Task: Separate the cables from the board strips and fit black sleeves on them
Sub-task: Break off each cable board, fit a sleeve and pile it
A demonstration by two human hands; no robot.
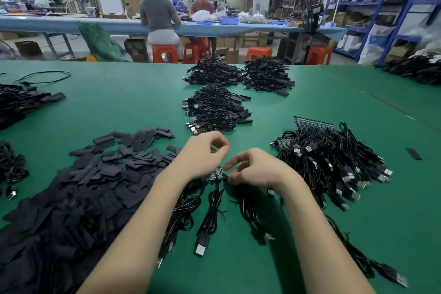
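A short green board strip (216,174) lies between my two hands at the middle of the green table (119,102). Its black USB cables (210,217) trail toward me. My left hand (202,153) is curled over the strip's left end, thumb and forefinger close together above it. Fingers bent, my right hand (255,167) pinches the strip's right end. The contact points are partly hidden. Loose black sleeves (107,174) are heaped to the left. At the right, more board strips with cables (334,150) lie in a pile.
Three heaps of sleeved cables (214,107) lie beyond my hands, and more cable heaps (19,100) sit at the left edge and far right. One stray sleeve (414,153) lies at the right. People (157,12) sit at a blue bench behind.
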